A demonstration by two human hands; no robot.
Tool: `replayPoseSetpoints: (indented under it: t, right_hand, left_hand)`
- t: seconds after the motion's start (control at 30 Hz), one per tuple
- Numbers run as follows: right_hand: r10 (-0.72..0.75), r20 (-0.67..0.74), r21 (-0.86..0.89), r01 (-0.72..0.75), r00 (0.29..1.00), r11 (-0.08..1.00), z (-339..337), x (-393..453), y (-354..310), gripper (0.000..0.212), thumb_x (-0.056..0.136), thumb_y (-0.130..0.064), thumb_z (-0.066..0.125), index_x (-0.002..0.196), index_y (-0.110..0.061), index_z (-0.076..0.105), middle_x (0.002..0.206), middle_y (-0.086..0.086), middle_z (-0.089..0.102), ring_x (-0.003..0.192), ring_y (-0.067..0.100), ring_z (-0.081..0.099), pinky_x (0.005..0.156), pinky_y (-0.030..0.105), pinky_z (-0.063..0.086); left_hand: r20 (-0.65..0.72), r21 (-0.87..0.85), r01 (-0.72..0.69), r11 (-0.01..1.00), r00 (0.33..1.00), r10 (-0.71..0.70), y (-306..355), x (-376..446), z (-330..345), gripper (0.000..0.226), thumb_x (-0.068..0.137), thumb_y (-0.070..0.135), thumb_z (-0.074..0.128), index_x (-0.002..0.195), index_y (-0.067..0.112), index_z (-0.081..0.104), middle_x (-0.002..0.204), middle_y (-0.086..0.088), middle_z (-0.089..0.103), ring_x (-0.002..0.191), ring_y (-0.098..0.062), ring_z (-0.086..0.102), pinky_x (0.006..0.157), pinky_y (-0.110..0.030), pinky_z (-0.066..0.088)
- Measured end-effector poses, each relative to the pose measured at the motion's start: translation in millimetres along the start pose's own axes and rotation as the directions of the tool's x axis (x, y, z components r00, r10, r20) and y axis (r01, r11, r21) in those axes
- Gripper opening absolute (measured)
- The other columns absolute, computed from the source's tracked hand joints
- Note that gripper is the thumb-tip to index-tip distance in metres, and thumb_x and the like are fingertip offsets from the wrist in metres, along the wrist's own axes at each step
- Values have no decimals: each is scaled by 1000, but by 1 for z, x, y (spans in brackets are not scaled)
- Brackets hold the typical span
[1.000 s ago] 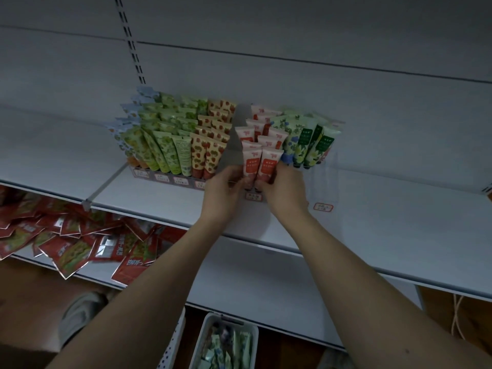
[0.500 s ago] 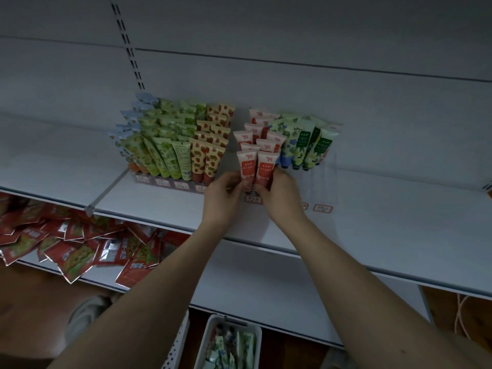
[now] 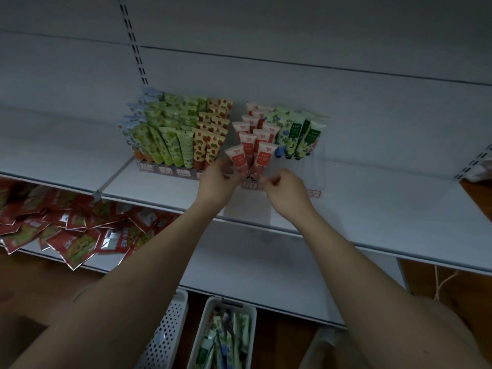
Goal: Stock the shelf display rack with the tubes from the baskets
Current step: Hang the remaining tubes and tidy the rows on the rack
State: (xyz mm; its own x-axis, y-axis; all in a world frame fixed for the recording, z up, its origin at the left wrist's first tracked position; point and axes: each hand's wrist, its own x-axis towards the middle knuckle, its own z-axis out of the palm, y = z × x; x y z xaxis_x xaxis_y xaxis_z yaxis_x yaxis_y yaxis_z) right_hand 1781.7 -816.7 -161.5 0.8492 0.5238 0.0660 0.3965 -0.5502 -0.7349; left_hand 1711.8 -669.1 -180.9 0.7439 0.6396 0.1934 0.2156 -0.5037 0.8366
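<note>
Pinching a light, soft red plastic tube [image 3: 237, 161] low near its cap, the left hand [image 3: 218, 182] is seating it at the clear rack's [image 3: 316, 166] seven-o'clock corner while the right hand [image 3: 286, 193] is hovering loosely curled, holding nothing visible.

- Two hands, left hand [image 3: 218, 182] and right hand [image 3: 286, 194], mid-frame.
- Two baskets at the bottom: perforated basket [image 3: 165, 334], tube-filled basket [image 3: 210, 323].
- Two display racks: left rack [image 3: 170, 170], clear rack [image 3: 316, 166].

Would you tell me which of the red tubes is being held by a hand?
The front-left red tube, tilted leftward and gripped at its base by the left hand; the other red tubes stand untouched in the rack.
</note>
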Motion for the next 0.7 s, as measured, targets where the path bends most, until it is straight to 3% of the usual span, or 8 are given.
replayPoseSetpoints:
  t: [0.07, 0.17, 0.27, 0.4, 0.47, 0.57, 0.63, 0.7]
  right_hand:
    - [6, 89, -51, -1, 996, 999, 0, -12, 0, 31, 92, -27, 57, 65, -16, 48, 71, 8, 61, 72, 28, 60, 66, 37, 47]
    - [28, 203, -85, -11, 979, 996, 7, -35, -1, 27, 91, -28, 58, 76, -6, 62, 81, 13, 68, 76, 30, 64, 75, 41, 54]
    - [64, 310, -101, -34, 949, 994, 26, -63, 2, 32, 94, -25, 56, 80, 4, 63, 83, 23, 68, 73, 36, 64, 70, 44, 54]
    - [169, 502, -120, -125, 848, 985, 71, -104, 30, 38, 98, -21, 54, 64, -7, 44, 75, 27, 60, 61, 30, 56, 55, 34, 43]
    - [250, 540, -171, -187, 803, 967, 95, -121, 49, 34, 97, -24, 53, 72, -1, 57, 82, 25, 67, 67, 32, 63, 54, 34, 44]
    - [344, 563, -226, -261, 752, 939, 133, -145, 81, 29, 94, -22, 55, 84, 2, 66, 91, 25, 70, 82, 38, 69, 64, 44, 56]
    - [407, 589, -266, -308, 698, 913, 153, -162, 101, 26, 94, -19, 55, 79, 0, 63, 84, 24, 69, 82, 38, 69, 71, 45, 57]
    - [455, 601, -310, -333, 657, 890, 170, -172, 121, 30, 94, -18, 53, 68, -3, 54, 65, 18, 61, 77, 37, 70, 66, 41, 56]
  left_hand:
    - [-2, 108, 28, 994, 1000, -28, 4, -12, -6, 41, 87, 35, 70, 118, 9, 63, 103, -4, 66, 94, -20, 62, 73, -28, 44]
    - [30, 182, 42, 982, 998, -48, 8, -44, -17, 27, 89, 33, 66, 108, 14, 63, 92, 1, 62, 84, -18, 58, 69, -27, 40]
    - [178, 224, 55, 973, 979, -97, -6, -86, -27, 12, 92, 30, 62, 93, 18, 63, 81, 3, 61, 74, -16, 56, 58, -26, 37]
    - [404, 337, 149, 930, 869, -285, -54, -138, -25, 17, 92, 30, 62, 93, 14, 67, 85, -7, 68, 80, -24, 63, 66, -33, 51]
    - [456, 380, 216, 899, 803, -385, -82, -160, -17, 21, 92, 30, 62, 95, 10, 68, 87, -8, 69, 81, -25, 64, 75, -37, 54]
    - [478, 464, 280, 840, 719, -504, -121, -188, 0, 24, 93, 28, 61, 92, 6, 69, 81, -9, 67, 65, -18, 58, 64, -29, 49]
    - [490, 508, 324, 798, 653, -577, -148, -205, 12, 25, 94, 24, 59, 92, 2, 71, 88, -17, 70, 61, -20, 59, 58, -27, 49]
    - [496, 543, 347, 765, 602, -626, -174, -219, 24, 21, 94, 19, 60, 98, 1, 70, 98, -20, 69, 72, -25, 65, 64, -31, 55]
